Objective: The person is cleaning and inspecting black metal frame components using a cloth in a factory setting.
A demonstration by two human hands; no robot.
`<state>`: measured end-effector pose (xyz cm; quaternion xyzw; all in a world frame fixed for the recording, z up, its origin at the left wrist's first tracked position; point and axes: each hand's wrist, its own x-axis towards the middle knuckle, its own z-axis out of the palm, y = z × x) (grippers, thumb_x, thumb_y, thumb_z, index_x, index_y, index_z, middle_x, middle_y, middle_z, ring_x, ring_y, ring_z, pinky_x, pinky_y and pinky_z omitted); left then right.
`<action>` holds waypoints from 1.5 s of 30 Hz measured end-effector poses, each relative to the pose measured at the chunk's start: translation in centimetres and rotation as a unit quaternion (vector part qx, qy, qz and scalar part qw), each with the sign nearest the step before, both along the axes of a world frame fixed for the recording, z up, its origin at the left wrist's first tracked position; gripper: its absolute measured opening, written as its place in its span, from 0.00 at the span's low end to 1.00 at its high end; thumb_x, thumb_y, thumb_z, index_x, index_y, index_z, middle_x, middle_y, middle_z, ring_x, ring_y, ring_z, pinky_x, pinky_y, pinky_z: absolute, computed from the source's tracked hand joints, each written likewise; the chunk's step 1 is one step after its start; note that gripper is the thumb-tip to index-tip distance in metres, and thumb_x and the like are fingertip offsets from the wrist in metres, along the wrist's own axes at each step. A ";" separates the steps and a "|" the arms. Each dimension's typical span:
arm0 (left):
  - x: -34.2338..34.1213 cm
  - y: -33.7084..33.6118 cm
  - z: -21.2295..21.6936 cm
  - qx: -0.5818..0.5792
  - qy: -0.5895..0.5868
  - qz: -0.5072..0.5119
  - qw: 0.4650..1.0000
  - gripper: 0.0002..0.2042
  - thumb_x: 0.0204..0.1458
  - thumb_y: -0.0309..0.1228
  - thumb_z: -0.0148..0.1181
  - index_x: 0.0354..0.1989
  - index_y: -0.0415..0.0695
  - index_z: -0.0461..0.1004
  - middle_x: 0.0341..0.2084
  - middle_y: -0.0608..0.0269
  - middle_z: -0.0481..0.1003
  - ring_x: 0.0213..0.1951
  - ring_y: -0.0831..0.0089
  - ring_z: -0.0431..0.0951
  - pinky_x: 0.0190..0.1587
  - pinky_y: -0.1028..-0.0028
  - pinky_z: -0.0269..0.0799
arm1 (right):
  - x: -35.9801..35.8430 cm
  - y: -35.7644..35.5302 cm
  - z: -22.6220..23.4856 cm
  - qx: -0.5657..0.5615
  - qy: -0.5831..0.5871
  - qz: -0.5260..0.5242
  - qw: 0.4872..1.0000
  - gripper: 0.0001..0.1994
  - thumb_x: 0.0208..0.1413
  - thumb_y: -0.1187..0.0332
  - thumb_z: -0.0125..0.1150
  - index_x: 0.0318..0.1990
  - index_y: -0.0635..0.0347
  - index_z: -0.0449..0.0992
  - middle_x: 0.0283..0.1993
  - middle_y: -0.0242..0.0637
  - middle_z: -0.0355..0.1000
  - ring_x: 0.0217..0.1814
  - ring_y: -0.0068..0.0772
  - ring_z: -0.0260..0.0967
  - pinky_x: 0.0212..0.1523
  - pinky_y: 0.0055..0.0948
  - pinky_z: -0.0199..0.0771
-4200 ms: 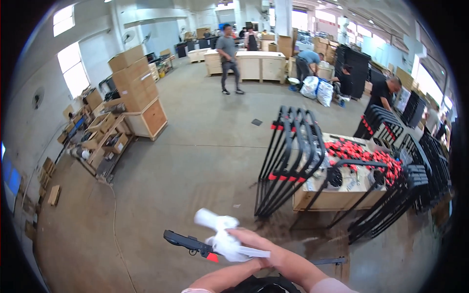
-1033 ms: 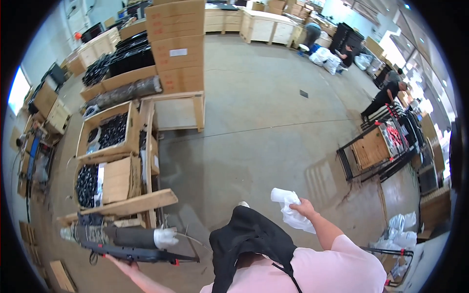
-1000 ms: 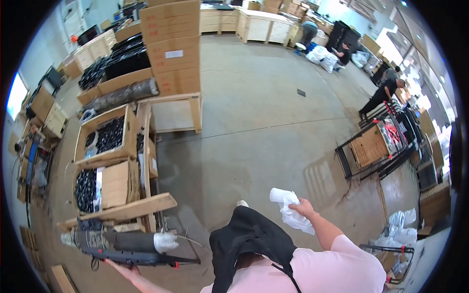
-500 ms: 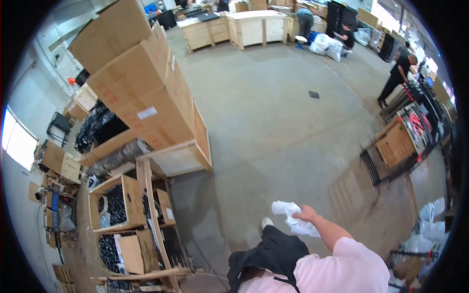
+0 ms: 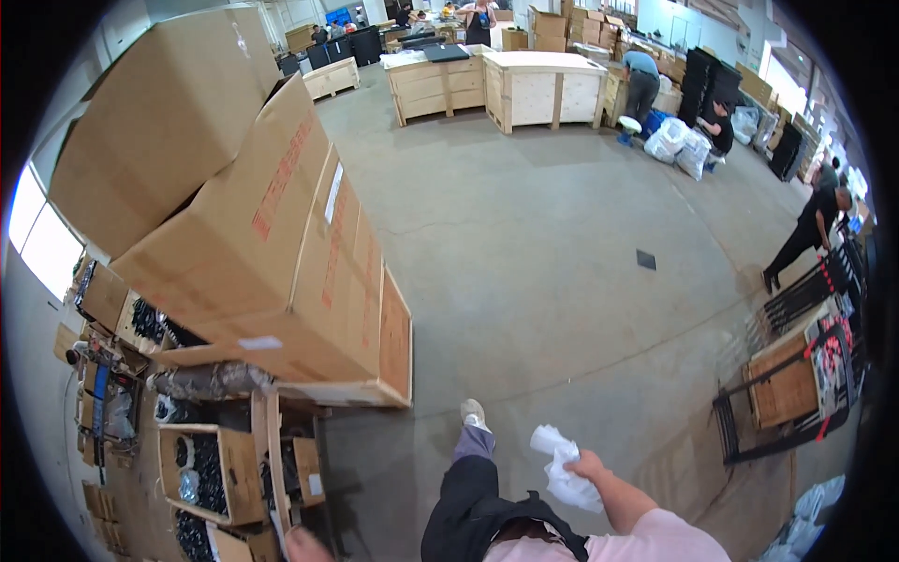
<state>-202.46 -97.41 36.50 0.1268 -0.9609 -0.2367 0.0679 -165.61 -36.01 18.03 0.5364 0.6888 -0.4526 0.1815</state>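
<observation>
Warehouse floor [image 5: 562, 281], stacked cartons [image 5: 262, 253] at 9 o'clock: right hand [image 5: 590, 465] clenched on white crumpled cloth [image 5: 562, 468] at 5 o'clock, left hand [image 5: 302, 543] barely visible, grip unclear; carry step, next probably needs a set-down spot.

- The white cloth [image 5: 564, 468] is a crumpled, soft rag, bunched into loose folds.
- It sits gripped in the right hand [image 5: 590, 465], closed around its middle.
- One end sticks up and to the left of the knuckles; the other end hangs below the hand.
</observation>
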 end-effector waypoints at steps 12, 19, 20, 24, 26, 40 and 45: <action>-22.5 68.3 -3.6 0.201 -0.329 -0.595 0.705 0.25 0.67 0.51 0.58 0.60 0.43 0.80 0.50 0.49 0.84 0.55 0.56 0.84 0.58 0.61 0.78 | -10.9 24.7 7.8 0.114 0.109 -0.343 0.926 0.33 0.44 0.70 0.78 0.61 0.64 0.72 0.58 0.53 0.80 0.63 0.56 0.78 0.65 0.46 0.77; -39.7 76.1 -15.3 0.182 -0.353 -0.394 0.829 0.25 0.64 0.50 0.58 0.53 0.40 0.83 0.44 0.49 0.86 0.50 0.57 0.86 0.54 0.61 0.79 | -22.9 35.8 1.8 0.068 -0.059 -0.275 0.957 0.37 0.42 0.68 0.80 0.63 0.64 0.73 0.61 0.55 0.78 0.67 0.56 0.76 0.67 0.46 0.76; -42.3 71.6 -18.6 0.138 -0.317 -0.351 0.870 0.25 0.63 0.50 0.58 0.52 0.38 0.83 0.40 0.50 0.86 0.46 0.56 0.87 0.53 0.60 0.79 | -26.6 38.5 -0.8 0.043 -0.067 -0.226 0.971 0.38 0.40 0.66 0.81 0.63 0.65 0.73 0.62 0.55 0.78 0.69 0.56 0.75 0.68 0.46 0.76; -43.0 72.0 -23.1 0.006 -0.459 -0.157 0.874 0.27 0.59 0.50 0.62 0.50 0.32 0.83 0.44 0.36 0.85 0.53 0.43 0.85 0.56 0.53 0.79 | -31.0 53.3 -2.9 0.015 -0.138 -0.142 0.980 0.41 0.40 0.62 0.81 0.64 0.69 0.72 0.64 0.57 0.77 0.69 0.56 0.75 0.68 0.45 0.77; -45.2 74.4 -21.8 -0.039 -0.519 -0.261 0.813 0.26 0.58 0.48 0.64 0.50 0.34 0.84 0.48 0.37 0.84 0.55 0.46 0.84 0.57 0.53 0.79 | -34.9 60.6 -3.8 0.016 -0.141 -0.125 0.982 0.42 0.40 0.61 0.80 0.65 0.69 0.71 0.64 0.59 0.76 0.68 0.56 0.76 0.67 0.45 0.78; -71.6 109.1 -27.1 0.158 -0.465 -0.309 0.814 0.23 0.60 0.49 0.62 0.50 0.42 0.86 0.46 0.48 0.86 0.47 0.60 0.87 0.52 0.60 0.81 | -87.7 104.2 11.7 0.258 0.093 -0.028 0.961 0.33 0.48 0.58 0.78 0.60 0.62 0.76 0.57 0.55 0.81 0.61 0.59 0.78 0.61 0.48 0.78; -93.3 123.3 -23.1 0.091 -0.518 -0.199 0.827 0.19 0.61 0.46 0.59 0.43 0.41 0.85 0.35 0.57 0.87 0.37 0.66 0.86 0.44 0.61 0.82 | -85.7 105.8 3.7 0.152 -0.089 -0.071 0.982 0.37 0.41 0.54 0.80 0.60 0.63 0.80 0.58 0.54 0.81 0.63 0.55 0.79 0.65 0.46 0.77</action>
